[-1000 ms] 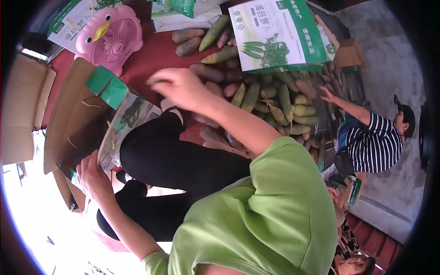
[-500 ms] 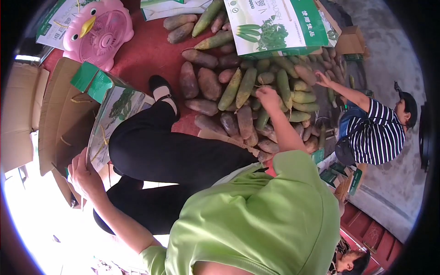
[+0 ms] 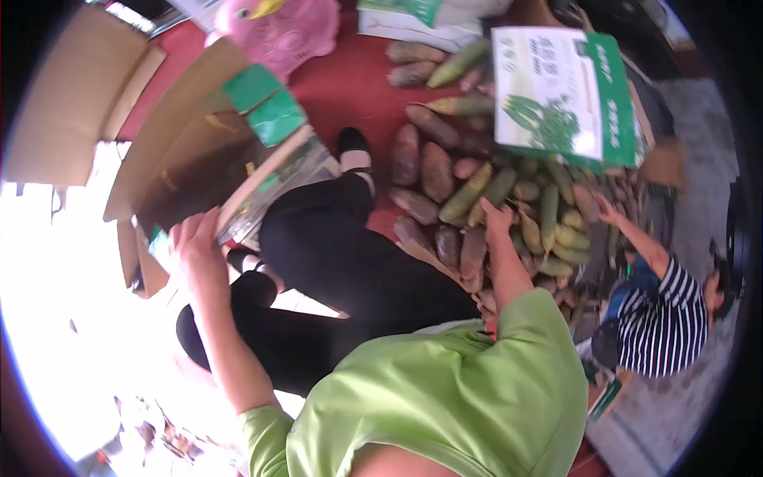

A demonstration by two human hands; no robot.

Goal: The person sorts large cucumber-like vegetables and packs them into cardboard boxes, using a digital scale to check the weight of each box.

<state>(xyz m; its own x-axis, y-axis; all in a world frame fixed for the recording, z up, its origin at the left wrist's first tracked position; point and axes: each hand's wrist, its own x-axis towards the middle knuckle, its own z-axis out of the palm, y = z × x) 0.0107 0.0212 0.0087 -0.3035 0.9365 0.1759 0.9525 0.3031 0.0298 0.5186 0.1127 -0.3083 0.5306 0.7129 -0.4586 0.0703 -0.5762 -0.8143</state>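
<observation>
My left hand [image 3: 197,242] is closed over the near edge of an open cardboard box [image 3: 191,171], which has green flaps and stands tilted at the left. My right hand [image 3: 498,219] reaches into a pile of radishes, its thumb and fingers around the lower end of a green radish [image 3: 499,184]. Another green radish [image 3: 466,193] lies just left of it. Reddish-brown radishes [image 3: 438,172] lie further left, and a yellowish-green radish [image 3: 531,232] lies to the right of my hand.
A printed white-and-green carton [image 3: 548,95] stands behind the pile. A pink fan [image 3: 286,36] sits on the red floor covering [image 3: 358,79]. At right, a person in a striped shirt [image 3: 664,318] reaches toward the pile with one hand [image 3: 608,208].
The view has turned, shifting the scene to the right. My right hand has moved left across the pile to the green radish's lower end. My left hand stays on the box edge.
</observation>
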